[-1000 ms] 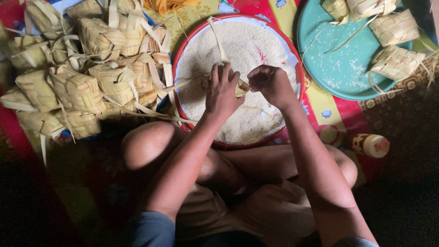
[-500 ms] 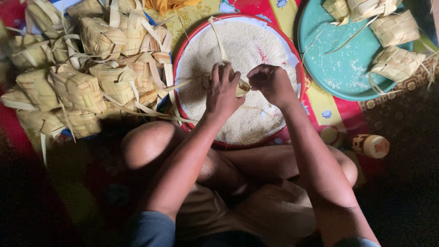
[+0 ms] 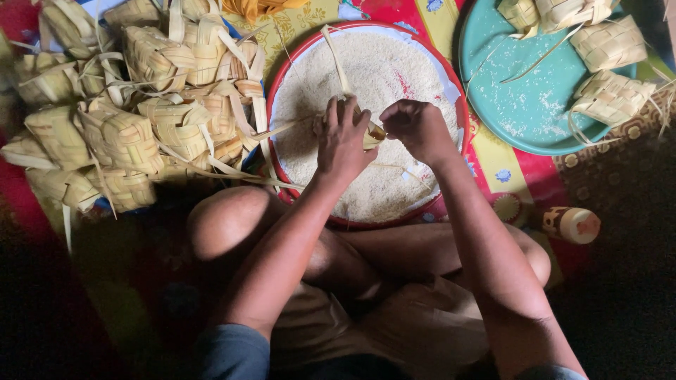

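A round red-rimmed tray [image 3: 278, 74] full of raw white rice [image 3: 380, 77] lies in front of my crossed legs. Over it my left hand [image 3: 343, 137] grips a small woven palm-leaf pouch [image 3: 372, 135], mostly hidden under the fingers. Long leaf strips [image 3: 336, 60] trail from the pouch across the rice. My right hand [image 3: 417, 128] is closed at the pouch's open corner, its fingertips touching it. Whether rice is in those fingers I cannot tell.
A heap of several woven leaf pouches [image 3: 134, 112] lies to the left of the tray. A teal plate [image 3: 521, 105] at the upper right holds more pouches [image 3: 609, 42] and scattered grains. A small bottle [image 3: 570, 224] lies by my right knee on a patterned mat [image 3: 507, 172].
Both hands stay over the rice tray with the pouch between them; only slight finger movement shows.
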